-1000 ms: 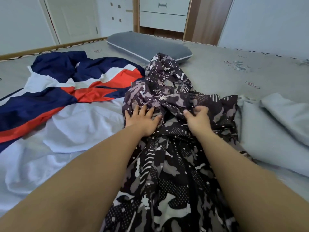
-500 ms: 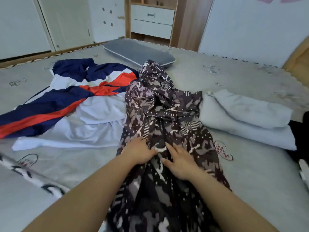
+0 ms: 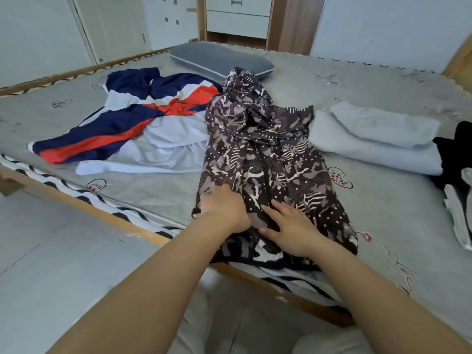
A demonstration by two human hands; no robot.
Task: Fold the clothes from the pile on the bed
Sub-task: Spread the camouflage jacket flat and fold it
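Your left hand [image 3: 222, 210] and right hand [image 3: 291, 229] lie flat, fingers spread, pressing the patterned garment [image 3: 265, 159] stretched out from the bed's [image 3: 143, 198] near edge toward its middle.

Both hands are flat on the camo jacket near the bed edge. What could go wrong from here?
The camo jacket has its hem at the bed edge; smoothing toward the body with the left hand and right hand could drag it off. Its hood end is still bunched, so a fold now may trap creases. Its left side overlaps the navy, red and white garment, which could get pulled along.
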